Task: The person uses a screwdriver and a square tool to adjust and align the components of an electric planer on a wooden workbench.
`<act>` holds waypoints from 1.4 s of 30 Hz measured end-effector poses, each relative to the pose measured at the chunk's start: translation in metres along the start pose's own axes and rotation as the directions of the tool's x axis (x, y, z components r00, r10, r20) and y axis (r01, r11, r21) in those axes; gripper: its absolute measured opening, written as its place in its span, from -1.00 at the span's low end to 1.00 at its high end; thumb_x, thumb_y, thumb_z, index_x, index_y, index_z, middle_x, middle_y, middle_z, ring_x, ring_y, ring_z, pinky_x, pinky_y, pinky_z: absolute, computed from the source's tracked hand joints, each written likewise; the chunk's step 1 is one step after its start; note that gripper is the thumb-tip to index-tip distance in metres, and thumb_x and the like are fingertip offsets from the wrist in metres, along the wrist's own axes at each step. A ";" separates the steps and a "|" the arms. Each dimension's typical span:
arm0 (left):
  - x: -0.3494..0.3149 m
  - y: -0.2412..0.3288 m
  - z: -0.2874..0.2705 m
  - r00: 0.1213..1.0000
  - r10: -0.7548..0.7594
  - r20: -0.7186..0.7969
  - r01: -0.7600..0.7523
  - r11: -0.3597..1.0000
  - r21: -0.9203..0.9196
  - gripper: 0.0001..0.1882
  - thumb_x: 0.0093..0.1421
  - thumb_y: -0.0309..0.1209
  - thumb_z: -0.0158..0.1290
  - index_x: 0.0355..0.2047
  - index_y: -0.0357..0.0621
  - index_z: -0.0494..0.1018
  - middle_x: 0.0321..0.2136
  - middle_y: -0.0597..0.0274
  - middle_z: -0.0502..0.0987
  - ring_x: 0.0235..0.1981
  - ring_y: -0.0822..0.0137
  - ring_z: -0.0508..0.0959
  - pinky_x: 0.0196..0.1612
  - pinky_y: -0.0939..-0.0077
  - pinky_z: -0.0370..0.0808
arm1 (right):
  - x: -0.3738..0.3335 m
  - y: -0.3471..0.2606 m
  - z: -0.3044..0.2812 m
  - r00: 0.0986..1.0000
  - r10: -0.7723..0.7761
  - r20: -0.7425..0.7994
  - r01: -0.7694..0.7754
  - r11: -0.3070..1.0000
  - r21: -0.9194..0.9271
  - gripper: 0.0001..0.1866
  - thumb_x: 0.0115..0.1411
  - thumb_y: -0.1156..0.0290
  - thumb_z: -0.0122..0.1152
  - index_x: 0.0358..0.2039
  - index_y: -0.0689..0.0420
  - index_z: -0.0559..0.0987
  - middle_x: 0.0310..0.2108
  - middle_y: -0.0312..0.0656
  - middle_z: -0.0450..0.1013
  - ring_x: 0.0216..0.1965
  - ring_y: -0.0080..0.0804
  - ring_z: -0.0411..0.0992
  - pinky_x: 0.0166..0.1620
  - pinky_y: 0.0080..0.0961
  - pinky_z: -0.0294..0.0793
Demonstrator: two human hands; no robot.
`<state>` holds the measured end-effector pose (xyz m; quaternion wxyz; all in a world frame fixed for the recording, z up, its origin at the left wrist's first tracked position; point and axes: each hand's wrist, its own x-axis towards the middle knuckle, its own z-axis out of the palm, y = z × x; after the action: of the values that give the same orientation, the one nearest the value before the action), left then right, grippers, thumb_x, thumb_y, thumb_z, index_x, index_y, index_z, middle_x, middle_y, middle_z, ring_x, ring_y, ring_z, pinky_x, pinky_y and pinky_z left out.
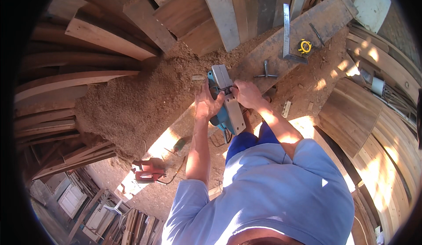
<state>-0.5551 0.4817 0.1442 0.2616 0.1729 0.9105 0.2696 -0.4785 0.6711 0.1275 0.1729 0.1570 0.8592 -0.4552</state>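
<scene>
An electric hand planer with a blue-green body lies sole up on the plank bench, its pale metal sole plates facing me. My left hand is closed round its left side, the thumb reaching toward the dark cutter slot between the plates. At the slot's right end, my right hand has its fingers curled and pressed together against the planer. Whatever those fingers pinch is hidden. Just beyond the right hand, a T-shaped metal wrench rests on the bench.
Farther along the bench lie a metal try square, a yellow tape measure and a dark thin rod. Wood shavings heap at left. A red power tool sits lower left. Boards stand around.
</scene>
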 end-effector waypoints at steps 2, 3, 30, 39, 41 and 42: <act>-0.002 -0.002 0.000 1.000 -0.011 -0.003 0.011 1.000 0.026 -0.02 0.13 0.00 0.13 0.40 -0.37 0.06 0.18 -0.40 0.38 0.23 -0.31 0.36 0.38 -0.08 0.15 | 0.000 -0.003 -0.001 0.999 -0.040 0.013 0.040 0.999 0.001 -0.79 0.29 0.33 0.17 -0.20 0.22 0.57 -0.21 0.15 0.58 -0.11 0.20 0.52 -0.06 0.02 0.48; -0.002 -0.001 -0.001 1.000 -0.012 -0.003 0.012 0.999 0.039 -0.02 0.13 -0.01 0.13 0.40 -0.37 0.06 0.19 -0.40 0.37 0.23 -0.31 0.36 0.38 -0.08 0.15 | 0.000 -0.001 -0.002 0.996 -0.090 0.012 0.090 0.996 0.018 -0.79 0.29 0.34 0.17 -0.20 0.22 0.58 -0.21 0.14 0.58 -0.11 0.20 0.52 -0.05 0.02 0.48; -0.001 0.001 -0.001 0.998 -0.058 0.034 0.056 0.997 0.043 -0.02 0.15 0.00 0.13 0.42 -0.31 0.03 0.22 -0.39 0.34 0.27 -0.33 0.31 0.40 -0.06 0.13 | -0.010 0.063 0.003 0.979 -0.066 -0.192 0.020 0.973 -0.229 -0.76 0.17 0.52 0.19 -0.11 0.16 0.54 -0.15 0.04 0.49 -0.04 0.10 0.43 0.02 -0.05 0.44; 0.000 0.001 -0.001 0.998 -0.051 0.025 0.049 0.997 0.059 -0.01 0.14 0.00 0.14 0.42 -0.31 0.04 0.22 -0.36 0.35 0.28 -0.31 0.31 0.40 -0.07 0.13 | -0.017 0.064 -0.002 0.942 -0.092 -0.322 0.054 0.991 -0.125 -0.79 0.16 0.55 0.20 -0.16 0.19 0.52 -0.22 0.05 0.49 -0.12 0.14 0.46 -0.09 -0.08 0.46; 0.000 0.003 0.000 0.999 -0.034 0.015 0.033 0.999 0.036 -0.02 0.14 0.00 0.14 0.41 -0.31 0.05 0.21 -0.37 0.36 0.28 -0.30 0.32 0.40 -0.08 0.14 | -0.018 0.063 -0.002 0.939 -0.106 -0.327 0.107 0.994 -0.017 -0.82 0.17 0.53 0.22 -0.19 0.21 0.54 -0.26 0.04 0.52 -0.19 0.09 0.50 -0.14 -0.14 0.48; -0.001 0.003 0.000 1.000 -0.027 0.011 0.027 0.999 0.025 -0.02 0.13 0.00 0.14 0.41 -0.32 0.05 0.21 -0.37 0.36 0.28 -0.29 0.32 0.39 -0.08 0.14 | -0.016 0.055 -0.002 0.946 -0.120 -0.301 0.151 0.985 0.082 -0.83 0.17 0.52 0.23 -0.21 0.23 0.56 -0.29 0.03 0.53 -0.22 0.06 0.52 -0.17 -0.17 0.49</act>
<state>-0.5540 0.4837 0.1458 0.2681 0.1653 0.9145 0.2539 -0.4405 0.7003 0.0954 0.0029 0.1726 0.8592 -0.4816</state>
